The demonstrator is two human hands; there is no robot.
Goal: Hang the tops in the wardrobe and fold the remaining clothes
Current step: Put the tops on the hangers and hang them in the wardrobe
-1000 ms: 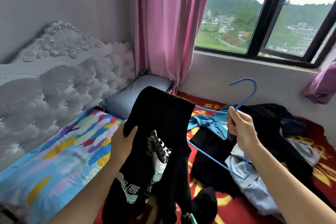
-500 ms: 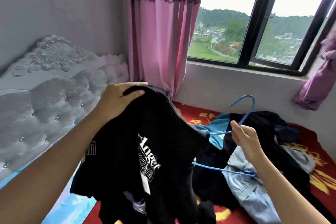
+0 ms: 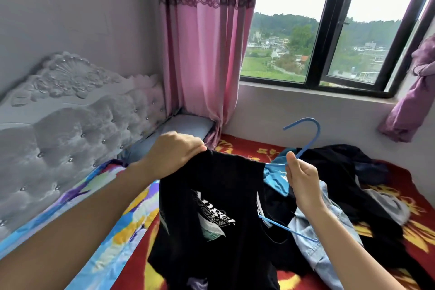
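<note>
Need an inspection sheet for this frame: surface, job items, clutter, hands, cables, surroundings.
Surface: bed with red floral blanket; multicoloured sheet along its left side.
Job's things: black T-shirt held up over the bed; blue hanger, one end hidden inside the shirt; heap of dark clothes, teal top and denim piece lying unfolded.
Clutter: grey pillow in the headboard corner.
Hands: left hand pinches the T-shirt's top edge; right hand grips the hanger below its hook.
Cables: nothing seen.
Surroundings: tufted grey headboard, pink curtain, window, purple curtain; no wardrobe in view.
</note>
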